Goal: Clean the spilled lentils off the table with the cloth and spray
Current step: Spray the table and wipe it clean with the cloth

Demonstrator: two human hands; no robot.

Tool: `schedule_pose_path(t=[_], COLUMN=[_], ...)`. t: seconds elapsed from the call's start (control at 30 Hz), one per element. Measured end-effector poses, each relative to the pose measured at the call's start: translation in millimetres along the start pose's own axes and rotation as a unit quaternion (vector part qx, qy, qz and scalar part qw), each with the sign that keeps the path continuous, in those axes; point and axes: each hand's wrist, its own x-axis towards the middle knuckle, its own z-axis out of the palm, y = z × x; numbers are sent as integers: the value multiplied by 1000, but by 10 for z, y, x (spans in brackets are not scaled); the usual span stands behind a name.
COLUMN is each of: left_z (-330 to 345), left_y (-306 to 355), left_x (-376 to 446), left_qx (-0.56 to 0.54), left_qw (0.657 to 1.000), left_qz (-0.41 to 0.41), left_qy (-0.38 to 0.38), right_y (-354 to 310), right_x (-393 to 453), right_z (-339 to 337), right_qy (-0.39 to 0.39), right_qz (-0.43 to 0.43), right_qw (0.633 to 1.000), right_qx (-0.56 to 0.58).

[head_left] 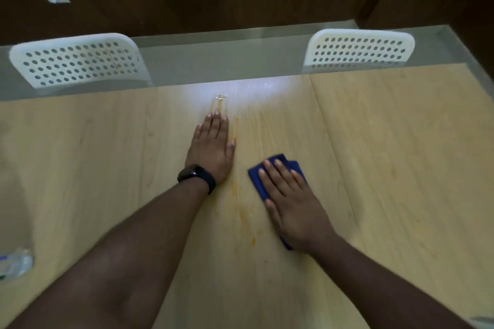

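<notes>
Two flat hands, fingers straight, left hand [212, 148] on bare tabletop [387, 141], right hand [291, 200] pressing one blue cloth [256, 177]; two white chairs [80, 61] at far edge.

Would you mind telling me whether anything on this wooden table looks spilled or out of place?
Yes. A yellow-orange smeared streak runs along the light wooden table between the left hand, lying flat, and the right hand, pressing a folded blue cloth. A few small bits lie beyond the left fingers.
</notes>
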Motion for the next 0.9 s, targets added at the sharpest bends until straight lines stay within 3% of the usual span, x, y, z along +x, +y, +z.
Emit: schedule_pose_path(t=[0.1, 0.27, 0.4, 0.6, 0.73, 0.9], left_z=[27, 96, 168, 178, 170, 164], left_y=[-17, -89, -146, -155, -135, -133], left_x=[-481, -1095, -1330, -1560, -1552, -1556], left_qx=[-6, 3, 5, 3, 2, -1], left_qw=[1000, 1000, 1000, 1000, 1000, 1000], left_qz=[-4, 0, -10, -11, -10, -8], left_qy=[-24, -27, -19, -8, 8, 16], right_y=[244, 126, -220, -292, -50, -371], right_x=[-152, 481, 429, -857, -879, -335], right_z=[-6, -68, 39, 147, 150, 182], right_qy=[13, 53, 48, -8, 21, 59], right_qz=[42, 142, 110, 7, 77, 146], right_qw=[999, 988, 993, 1000, 997, 987], right_qx=[-6, 17, 24, 4, -1, 8])
